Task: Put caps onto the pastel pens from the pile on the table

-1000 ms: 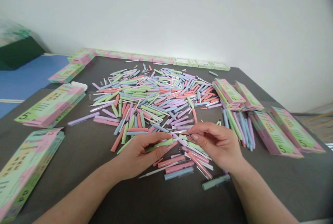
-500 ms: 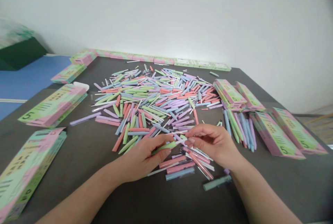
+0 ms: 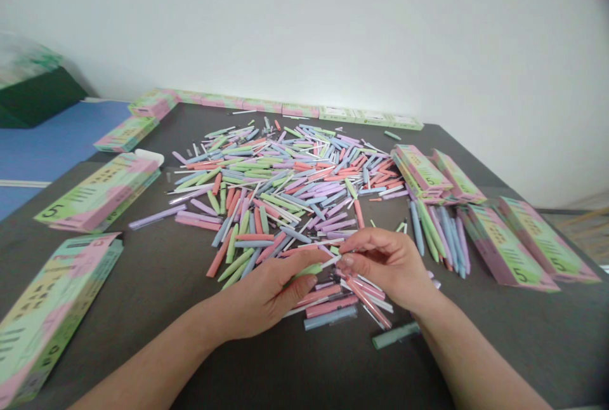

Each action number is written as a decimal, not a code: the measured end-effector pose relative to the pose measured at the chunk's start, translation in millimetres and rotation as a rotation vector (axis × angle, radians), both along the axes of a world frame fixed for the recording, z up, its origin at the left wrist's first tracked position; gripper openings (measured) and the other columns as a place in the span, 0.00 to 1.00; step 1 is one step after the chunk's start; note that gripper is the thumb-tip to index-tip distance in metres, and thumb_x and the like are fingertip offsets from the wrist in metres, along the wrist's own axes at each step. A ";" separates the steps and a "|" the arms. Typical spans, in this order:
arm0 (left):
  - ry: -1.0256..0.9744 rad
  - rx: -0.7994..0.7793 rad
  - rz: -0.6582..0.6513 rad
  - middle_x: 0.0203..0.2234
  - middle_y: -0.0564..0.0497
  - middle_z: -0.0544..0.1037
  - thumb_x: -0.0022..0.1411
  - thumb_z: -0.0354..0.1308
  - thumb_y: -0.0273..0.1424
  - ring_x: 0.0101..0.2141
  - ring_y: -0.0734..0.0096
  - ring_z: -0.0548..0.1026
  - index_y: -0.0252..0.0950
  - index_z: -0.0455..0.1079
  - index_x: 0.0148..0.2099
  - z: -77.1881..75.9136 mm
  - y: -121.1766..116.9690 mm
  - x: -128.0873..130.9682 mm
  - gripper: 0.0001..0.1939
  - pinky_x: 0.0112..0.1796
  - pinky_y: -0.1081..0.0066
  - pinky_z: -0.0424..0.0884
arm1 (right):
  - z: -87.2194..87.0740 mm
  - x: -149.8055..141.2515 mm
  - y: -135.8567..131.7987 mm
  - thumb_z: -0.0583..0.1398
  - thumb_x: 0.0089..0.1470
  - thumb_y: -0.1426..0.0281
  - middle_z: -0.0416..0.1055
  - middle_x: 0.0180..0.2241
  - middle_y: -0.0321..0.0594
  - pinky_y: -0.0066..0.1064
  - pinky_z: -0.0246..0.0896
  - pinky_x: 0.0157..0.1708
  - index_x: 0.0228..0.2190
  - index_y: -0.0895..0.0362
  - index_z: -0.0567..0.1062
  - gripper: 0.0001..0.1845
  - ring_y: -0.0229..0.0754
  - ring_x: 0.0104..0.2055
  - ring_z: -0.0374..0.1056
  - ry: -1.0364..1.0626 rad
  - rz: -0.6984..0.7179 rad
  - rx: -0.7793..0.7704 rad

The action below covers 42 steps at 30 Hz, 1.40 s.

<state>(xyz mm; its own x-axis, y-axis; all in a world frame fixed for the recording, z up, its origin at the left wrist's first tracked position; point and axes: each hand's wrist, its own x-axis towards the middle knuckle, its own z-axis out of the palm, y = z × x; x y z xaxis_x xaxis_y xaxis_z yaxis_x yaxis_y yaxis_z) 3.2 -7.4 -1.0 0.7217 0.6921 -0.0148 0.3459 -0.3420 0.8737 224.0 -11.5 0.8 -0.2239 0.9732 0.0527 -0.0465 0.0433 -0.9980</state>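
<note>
My left hand [image 3: 273, 292] is closed around a light green pen barrel [image 3: 310, 268], its open end pointing right. My right hand [image 3: 387, 264] pinches a thin white refill [image 3: 332, 262] whose tip meets the barrel's end. Both hands hover over the near edge of a big heap of pastel pen parts [image 3: 285, 188] on the dark table [image 3: 157, 283]. Pink and blue barrels [image 3: 328, 308] lie just under my hands. A grey-green pen [image 3: 396, 335] lies near my right wrist.
Pastel pen boxes [image 3: 98, 193] lie at the left, with more boxes [image 3: 504, 242] at the right and a row [image 3: 295, 108] along the far edge. A few assembled pens [image 3: 440, 229] rest beside the right boxes. A blue surface [image 3: 52, 143] lies beyond the table's left edge.
Both hands have drawn closer together and slightly nearer to me. The white refill's tip has moved up to the green barrel's end.
</note>
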 end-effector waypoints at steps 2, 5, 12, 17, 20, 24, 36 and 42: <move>0.013 -0.018 0.014 0.48 0.50 0.75 0.70 0.43 0.33 0.45 0.69 0.73 0.40 0.61 0.60 1.1 0.1 0.8 0.18 0.47 0.73 0.66 | -1.7 -2.2 0.4 0.69 0.45 0.71 0.75 0.21 0.36 0.24 0.69 0.24 0.27 0.57 0.78 0.06 0.35 0.22 0.71 0.036 0.007 -0.022; 0.025 -0.022 0.023 0.48 0.50 0.75 0.70 0.43 0.33 0.46 0.68 0.72 0.40 0.62 0.60 -0.1 1.2 0.7 0.18 0.48 0.73 0.66 | -4.8 -3.1 1.1 0.69 0.45 0.71 0.75 0.21 0.36 0.24 0.68 0.23 0.27 0.57 0.79 0.05 0.35 0.22 0.71 0.057 0.004 -0.033; 0.004 -0.067 0.047 0.45 0.52 0.76 0.70 0.44 0.34 0.43 0.68 0.72 0.41 0.61 0.61 -1.4 3.3 0.1 0.19 0.45 0.72 0.66 | -11.3 -0.2 3.9 0.68 0.48 0.67 0.77 0.23 0.37 0.23 0.67 0.23 0.32 0.55 0.81 0.07 0.36 0.24 0.73 0.055 0.033 -0.057; -0.021 -0.067 0.043 0.41 0.53 0.76 0.70 0.44 0.34 0.39 0.71 0.72 0.42 0.62 0.60 -1.4 3.3 0.5 0.18 0.44 0.72 0.66 | -8.4 -4.7 1.6 0.69 0.46 0.69 0.77 0.25 0.36 0.25 0.68 0.25 0.34 0.54 0.80 0.10 0.35 0.24 0.72 0.129 0.067 -0.060; 0.001 -0.058 0.052 0.34 0.55 0.74 0.70 0.44 0.35 0.34 0.73 0.70 0.41 0.63 0.58 1.4 4.6 -0.7 0.17 0.41 0.73 0.66 | -7.9 -0.5 2.4 0.68 0.48 0.65 0.78 0.28 0.38 0.26 0.68 0.27 0.39 0.54 0.78 0.15 0.36 0.26 0.71 0.105 0.088 -0.008; 0.032 -0.052 0.081 0.29 0.54 0.71 0.69 0.45 0.36 0.30 0.73 0.67 0.37 0.65 0.55 3.5 7.0 -2.9 0.17 0.37 0.73 0.65 | -14.1 16.4 22.3 0.57 0.58 0.57 0.75 0.28 0.40 0.29 0.65 0.26 0.38 0.58 0.77 0.18 0.38 0.27 0.69 -0.054 -0.127 0.084; -0.131 -0.131 0.249 0.20 0.58 0.62 0.68 0.47 0.39 0.23 0.75 0.61 0.38 0.63 0.56 -13.8 5.2 -6.1 0.19 0.25 0.76 0.59 | -35.2 33.9 129.1 0.57 0.54 0.66 0.76 0.39 0.55 0.37 0.58 0.46 0.37 0.64 0.79 0.16 0.51 0.45 0.70 -1.241 -0.449 0.150; -0.175 -0.157 0.254 0.21 0.59 0.59 0.68 0.46 0.40 0.22 0.76 0.59 0.37 0.62 0.56 -15.1 7.1 -7.5 0.18 0.24 0.75 0.57 | -36.3 27.4 138.1 0.57 0.51 0.69 0.76 0.35 0.54 0.38 0.58 0.45 0.28 0.62 0.78 0.11 0.52 0.43 0.70 -1.223 -0.455 0.113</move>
